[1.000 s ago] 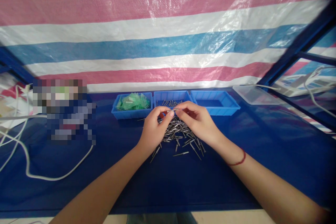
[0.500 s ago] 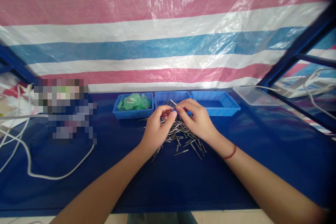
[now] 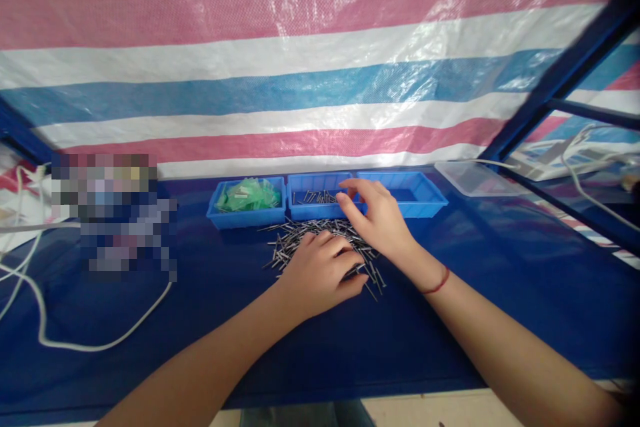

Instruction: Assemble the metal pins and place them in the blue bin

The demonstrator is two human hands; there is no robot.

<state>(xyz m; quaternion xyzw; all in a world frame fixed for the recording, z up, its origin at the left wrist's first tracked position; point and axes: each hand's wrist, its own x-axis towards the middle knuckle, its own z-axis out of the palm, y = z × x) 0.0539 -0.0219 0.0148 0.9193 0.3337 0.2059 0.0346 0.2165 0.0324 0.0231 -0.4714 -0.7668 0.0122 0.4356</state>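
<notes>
A loose pile of silver blind rivets (image 3: 285, 247) lies on the dark blue table. My left hand (image 3: 323, 273) is over the front of this pile, fingers bent and apart, thumb pointing right; its fingertips are among the rivets. At the right front edge of the middle blue bin (image 3: 320, 212) hovers my right hand (image 3: 375, 213), with thumb and fingers apart and nothing visible between them. Several rivets (image 3: 320, 197) lie inside that bin.
To the left stands a blue bin (image 3: 245, 217) holding green plastic bags (image 3: 247, 195). Another blue bin (image 3: 425, 208) adjoins on the right, beside a clear plastic lid (image 3: 475, 180). White cables (image 3: 95, 348) cross the table's left side, near a blurred-out patch. A striped tarp (image 3: 300, 103) hangs behind.
My hands were together above the pile, fingers holding a rivet. Now they are apart: the left has dropped forward onto the pile, and the right has opened by the middle bin.
</notes>
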